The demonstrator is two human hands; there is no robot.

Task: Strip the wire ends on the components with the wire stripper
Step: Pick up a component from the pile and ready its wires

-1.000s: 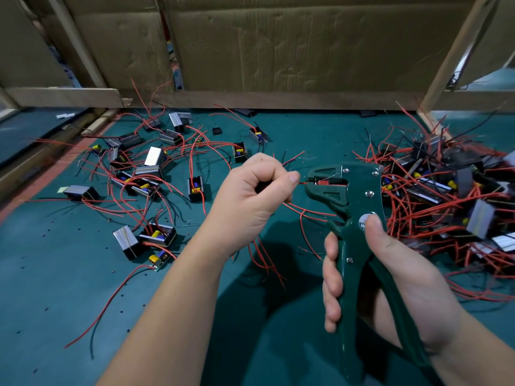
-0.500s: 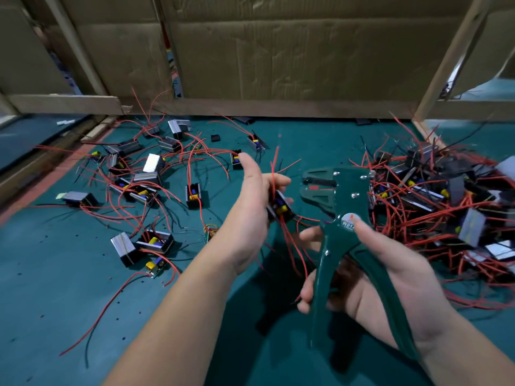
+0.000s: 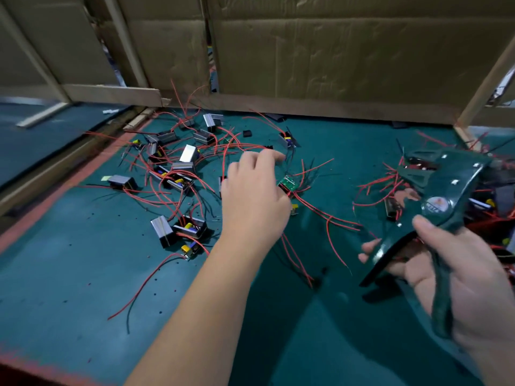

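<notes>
Left hand (image 3: 252, 196) hovered open-fingered beside the small green-boarded component with red wires (image 3: 288, 186); right hand (image 3: 457, 277) gripped the dark-green wire stripper (image 3: 443, 190). Tangled leads could snag neighbouring parts on lifting.

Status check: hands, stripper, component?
Left hand open, a green-board component at its fingertips. Right hand shut on wire stripper, raised off the mat. Nothing blocking; loose red wires all around.

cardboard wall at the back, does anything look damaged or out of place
Yes. The cardboard wall is creased and dented, with a ragged vertical gap between two panels. A torn cardboard strip lies along its base at the left, its end frayed.
</notes>
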